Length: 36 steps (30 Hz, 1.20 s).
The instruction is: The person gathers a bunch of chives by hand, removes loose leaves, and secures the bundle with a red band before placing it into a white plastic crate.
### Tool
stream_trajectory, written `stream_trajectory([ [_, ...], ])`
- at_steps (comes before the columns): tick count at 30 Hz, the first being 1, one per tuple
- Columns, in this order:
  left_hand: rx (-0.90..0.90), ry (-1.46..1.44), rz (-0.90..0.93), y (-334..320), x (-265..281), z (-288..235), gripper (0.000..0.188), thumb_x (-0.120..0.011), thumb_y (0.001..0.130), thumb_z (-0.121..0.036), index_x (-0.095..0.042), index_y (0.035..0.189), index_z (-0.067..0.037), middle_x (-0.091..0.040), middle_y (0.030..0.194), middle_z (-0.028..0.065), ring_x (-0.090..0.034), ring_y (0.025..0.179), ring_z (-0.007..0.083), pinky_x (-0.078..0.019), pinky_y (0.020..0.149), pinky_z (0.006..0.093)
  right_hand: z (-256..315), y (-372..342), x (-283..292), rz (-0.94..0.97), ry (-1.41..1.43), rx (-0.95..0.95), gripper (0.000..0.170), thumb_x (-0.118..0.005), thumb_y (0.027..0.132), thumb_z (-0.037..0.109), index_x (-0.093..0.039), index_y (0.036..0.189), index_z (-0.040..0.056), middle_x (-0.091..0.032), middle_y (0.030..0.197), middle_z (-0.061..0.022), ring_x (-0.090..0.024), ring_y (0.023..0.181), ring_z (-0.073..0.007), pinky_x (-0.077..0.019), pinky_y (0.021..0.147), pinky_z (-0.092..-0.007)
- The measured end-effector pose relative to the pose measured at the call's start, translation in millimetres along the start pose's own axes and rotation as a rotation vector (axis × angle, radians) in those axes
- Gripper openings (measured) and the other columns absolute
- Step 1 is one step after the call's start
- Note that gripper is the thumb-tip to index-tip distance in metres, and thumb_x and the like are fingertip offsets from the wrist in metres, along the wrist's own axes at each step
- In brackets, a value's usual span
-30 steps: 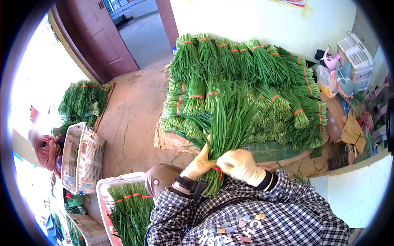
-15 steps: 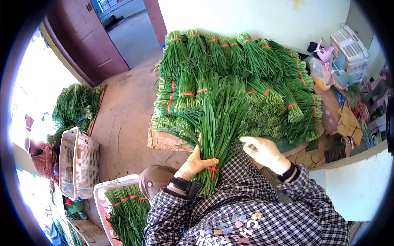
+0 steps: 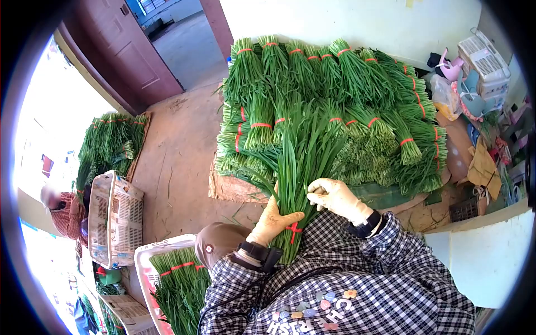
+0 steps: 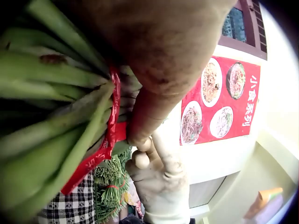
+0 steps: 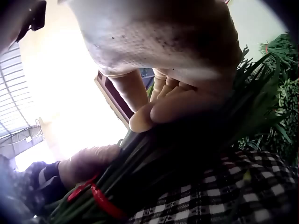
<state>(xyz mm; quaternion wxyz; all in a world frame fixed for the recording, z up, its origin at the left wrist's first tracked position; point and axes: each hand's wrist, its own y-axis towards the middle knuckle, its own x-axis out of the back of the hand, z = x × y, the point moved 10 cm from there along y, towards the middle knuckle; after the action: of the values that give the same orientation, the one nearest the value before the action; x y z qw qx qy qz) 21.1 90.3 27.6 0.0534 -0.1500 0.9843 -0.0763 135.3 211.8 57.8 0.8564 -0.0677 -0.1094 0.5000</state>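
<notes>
A bunch of garlic chives (image 3: 298,151), long and flat-leaved, stands in front of the person, leaves pointing away and cut stems toward the checked shirt. A red tie (image 4: 113,107) circles its stems. The gloved left hand (image 3: 272,222) grips the bunch from the left just above the tie, its thumb across the front. To the right, the gloved right hand (image 3: 336,196) is at the edge of the leaves, fingers curled. In the right wrist view its thumb and forefinger tips (image 5: 140,120) meet right over the leaves, with nothing visible between them.
A large pile of tied bunches (image 3: 329,72) lies ahead against the wall. At lower left, a white crate (image 3: 167,243) holds more bunches; another crate (image 3: 125,218) stands behind it. A person (image 3: 67,215) is at far left. White baskets (image 3: 483,64) stand at back right.
The right hand was at the tie, pulled away to the right with fingers spread, then came back to the leaves with fingers curled. The left hand keeps its grip on the bunch.
</notes>
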Motion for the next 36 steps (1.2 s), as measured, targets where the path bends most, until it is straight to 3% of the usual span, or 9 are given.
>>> stream_trajectory([
  [8, -0.04, 0.007, 0.012, 5.9, -1.9, 2.6, 0.109, -0.083, 0.084, 0.002, -0.013, 0.168, -0.005, -0.055, 0.145, 0.009, -0.056, 0.128, 0.0178, -0.0478, 0.11, 0.0329, 9.0, -6.7, -4.2, -0.049, -0.141, 0.054, 0.031, -0.077, 0.097, 0.022, -0.068, 0.116, -0.0002, -0.071, 0.086, -0.0029, -0.067, 0.071, -0.0101, -0.0561, 0.066, -0.0255],
  [14, -0.012, -0.087, -0.004, 2.9, -3.1, 3.7, 0.11, -0.082, 0.084, 0.003, -0.012, 0.168, -0.005, -0.055, 0.146, 0.009, -0.055, 0.13, 0.0177, -0.0463, 0.111, 0.033, 13.0, -15.3, -4.4, -0.148, 0.01, 0.125, 0.016, -0.073, 0.099, 0.017, -0.07, 0.099, 0.002, -0.073, 0.084, -0.0039, -0.068, 0.07, -0.0113, -0.0552, 0.063, -0.0262],
  [16, -0.011, -0.072, -0.023, 3.8, -1.9, 5.2, 0.111, -0.083, 0.083, 0.004, -0.011, 0.168, -0.005, -0.055, 0.146, 0.0105, -0.055, 0.13, 0.0197, -0.0455, 0.112, 0.0325, 47.5, -34.7, -3.3, -0.321, -0.573, 0.397, 0.011, -0.072, 0.098, 0.016, -0.071, 0.093, 0.006, -0.076, 0.086, -0.0051, -0.071, 0.069, -0.0149, -0.0553, 0.061, -0.0266],
  [20, -0.134, 0.313, -0.113, 9.8, 9.4, 16.7, 0.108, -0.078, 0.085, 0.009, -0.013, 0.169, -0.008, -0.054, 0.148, 0.0116, -0.056, 0.13, 0.0199, -0.0482, 0.111, 0.0351, 90.7, -83.4, -62.6, -0.077, -0.49, 0.804, 0.009, -0.074, 0.095, 0.022, -0.074, 0.095, 0.0126, -0.073, 0.083, -0.0054, -0.07, 0.071, -0.023, -0.056, 0.063, -0.0363],
  [22, -0.09, 0.091, -0.035, 6.4, 0.5, 10.1, 0.111, -0.08, 0.084, 0.006, -0.01, 0.169, -0.007, -0.052, 0.151, 0.0121, -0.052, 0.136, 0.0202, -0.045, 0.114, 0.0352, 100.3, -99.5, -79.2, 0.015, -0.475, 0.921, 0.011, -0.076, 0.092, 0.021, -0.075, 0.099, 0.0126, -0.072, 0.082, -0.0041, -0.069, 0.071, -0.0249, -0.0557, 0.064, -0.037],
  [26, -0.185, 0.341, -0.06, 8.0, 8.0, 11.2, 0.126, -0.091, 0.078, -0.019, -0.003, 0.167, -0.001, -0.038, 0.162, 0.0251, -0.043, 0.147, 0.0321, -0.0373, 0.12, 0.0366, 73.7, -86.4, -7.7, -0.039, -0.355, 0.505, 0.013, -0.076, 0.095, 0.01, -0.077, 0.106, 0.0023, -0.078, 0.091, -0.0084, -0.075, 0.079, -0.0148, -0.0609, 0.072, -0.0271],
  [29, -0.123, 0.492, -0.032, 15.8, 0.7, 10.1, 0.129, -0.091, 0.077, -0.027, -0.002, 0.167, 0.0, -0.035, 0.162, 0.0285, -0.039, 0.15, 0.0364, -0.0364, 0.121, 0.0378, 33.9, -75.1, -4.7, 0.026, 0.098, 0.126, 0.016, -0.072, 0.1, 0.011, -0.074, 0.106, -0.003, -0.077, 0.089, -0.0115, -0.074, 0.076, -0.0158, -0.0623, 0.07, -0.0284],
  [33, -0.216, 0.523, 0.037, 8.1, -14.4, -13.2, 0.128, -0.089, 0.078, -0.028, -0.001, 0.166, 0.002, -0.028, 0.165, 0.0296, -0.035, 0.153, 0.0376, -0.0349, 0.122, 0.0403, 13.6, -43.6, -2.6, -0.184, 0.373, -0.04, 0.024, -0.071, 0.101, 0.022, -0.071, 0.108, -0.0006, -0.076, 0.094, -0.0088, -0.071, 0.077, -0.0146, -0.0581, 0.075, -0.0282],
  [36, -0.153, 0.39, 0.169, -0.1, -10.9, -13.6, 0.127, -0.087, 0.082, -0.021, 0.005, 0.167, 0.001, -0.015, 0.171, 0.0278, -0.017, 0.159, 0.0358, -0.0194, 0.129, 0.0419, -1.6, -24.2, -5.1, -0.142, 0.494, 0.027, 0.021, -0.072, 0.101, 0.02, -0.07, 0.105, -0.0005, -0.074, 0.091, -0.0079, -0.07, 0.078, -0.0148, -0.0563, 0.077, -0.0279],
])
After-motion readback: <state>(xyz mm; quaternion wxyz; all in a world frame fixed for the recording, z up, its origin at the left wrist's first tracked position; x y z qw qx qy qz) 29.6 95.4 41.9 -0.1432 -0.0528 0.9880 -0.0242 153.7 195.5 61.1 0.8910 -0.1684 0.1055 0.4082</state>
